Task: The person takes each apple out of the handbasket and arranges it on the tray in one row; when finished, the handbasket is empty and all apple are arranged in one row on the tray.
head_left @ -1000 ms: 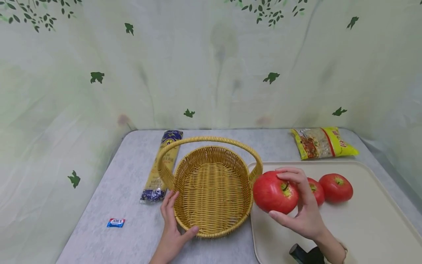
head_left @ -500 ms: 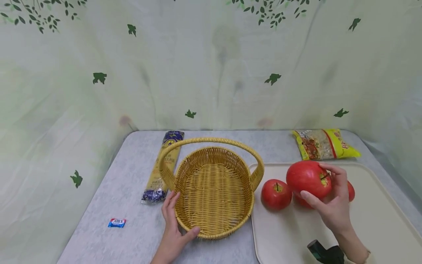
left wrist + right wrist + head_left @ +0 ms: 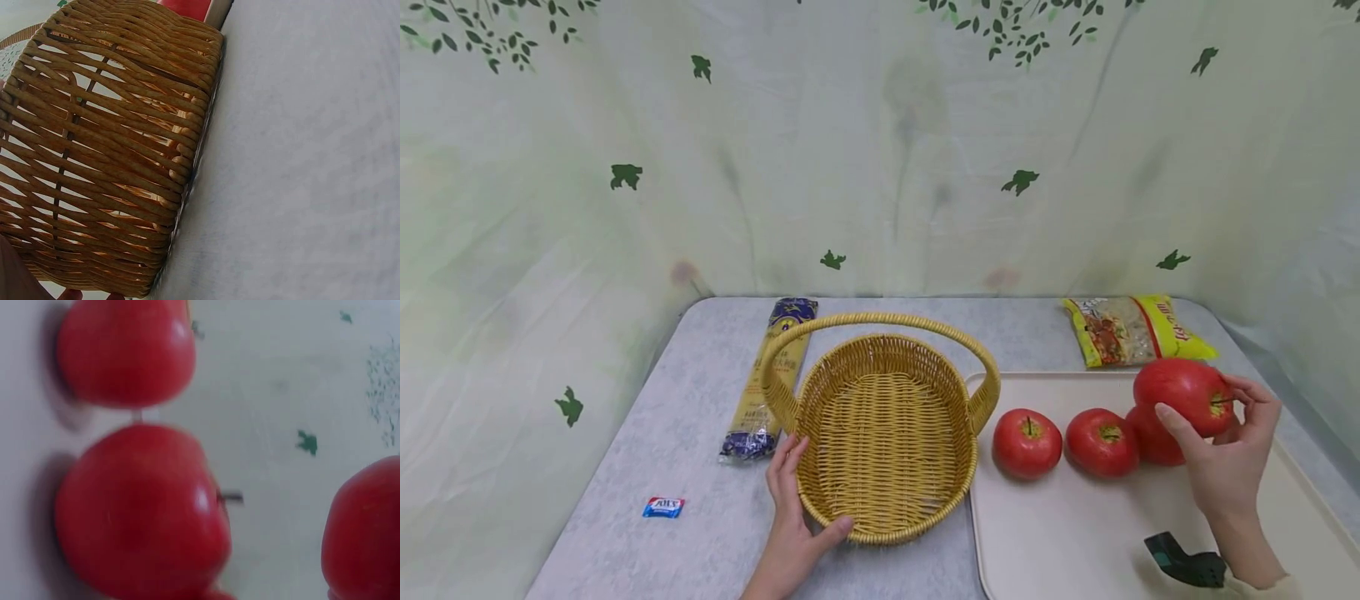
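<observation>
My left hand (image 3: 793, 525) grips the near left rim of a round wicker basket (image 3: 887, 454), thumb over the rim and fingers along the outside wall. Nothing lies in the basket. The basket's woven side (image 3: 106, 137) fills much of the left wrist view. My right hand (image 3: 1236, 467) holds a red apple (image 3: 1180, 396) between thumb and fingers above the tray's right part. Three more apples stand in a row on the tray: one at the left (image 3: 1027, 443), one in the middle (image 3: 1102, 442), and a third apple (image 3: 1152, 437) partly hidden behind the held one.
The apples' beige tray (image 3: 1067, 542) lies right of the basket. A long yellow-and-blue packet (image 3: 760, 383) lies behind the basket's left side. At the back right is a yellow food bag (image 3: 1138, 331). A small blue-and-red wrapper (image 3: 663, 507) sits at the left.
My right hand has carried the apple rightward from beside the basket, over the row, to the row's right end. The left hand and the basket have stayed in place.
</observation>
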`<state>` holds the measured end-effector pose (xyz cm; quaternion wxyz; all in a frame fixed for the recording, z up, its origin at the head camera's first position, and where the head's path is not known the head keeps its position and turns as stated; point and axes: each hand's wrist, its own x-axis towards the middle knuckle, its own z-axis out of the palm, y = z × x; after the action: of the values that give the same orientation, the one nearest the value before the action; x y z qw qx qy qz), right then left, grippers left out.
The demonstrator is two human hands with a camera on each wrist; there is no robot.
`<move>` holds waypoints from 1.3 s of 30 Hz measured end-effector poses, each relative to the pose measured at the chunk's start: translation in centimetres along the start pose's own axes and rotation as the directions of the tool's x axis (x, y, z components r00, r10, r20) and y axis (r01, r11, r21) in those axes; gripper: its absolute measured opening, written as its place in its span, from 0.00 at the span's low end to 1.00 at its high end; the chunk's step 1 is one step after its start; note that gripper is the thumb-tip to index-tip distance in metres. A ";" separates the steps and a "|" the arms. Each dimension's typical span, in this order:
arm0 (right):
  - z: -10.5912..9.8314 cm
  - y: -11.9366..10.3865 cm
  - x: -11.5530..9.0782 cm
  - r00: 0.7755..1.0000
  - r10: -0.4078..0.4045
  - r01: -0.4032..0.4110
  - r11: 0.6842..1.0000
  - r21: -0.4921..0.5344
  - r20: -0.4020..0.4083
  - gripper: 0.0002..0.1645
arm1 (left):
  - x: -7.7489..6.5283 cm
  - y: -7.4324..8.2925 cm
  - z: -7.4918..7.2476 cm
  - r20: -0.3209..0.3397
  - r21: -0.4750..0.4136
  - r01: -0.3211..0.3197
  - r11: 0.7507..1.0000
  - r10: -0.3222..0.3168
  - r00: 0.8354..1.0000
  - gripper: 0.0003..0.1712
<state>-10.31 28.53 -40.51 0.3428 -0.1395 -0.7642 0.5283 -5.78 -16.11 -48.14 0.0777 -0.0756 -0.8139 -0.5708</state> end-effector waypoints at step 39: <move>-4.3 7.9 3.7 0.887 0.459 -0.445 0.827 -0.344 -0.043 0.43 | 0.1 0.0 0.0 0.004 -0.012 0.019 1.000 -0.019 1.000 0.61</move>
<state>-11.26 36.89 -45.39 0.1624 -0.3632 -0.7965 0.4552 -5.88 -16.11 -48.13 0.0702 -0.0696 -0.8113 -0.5762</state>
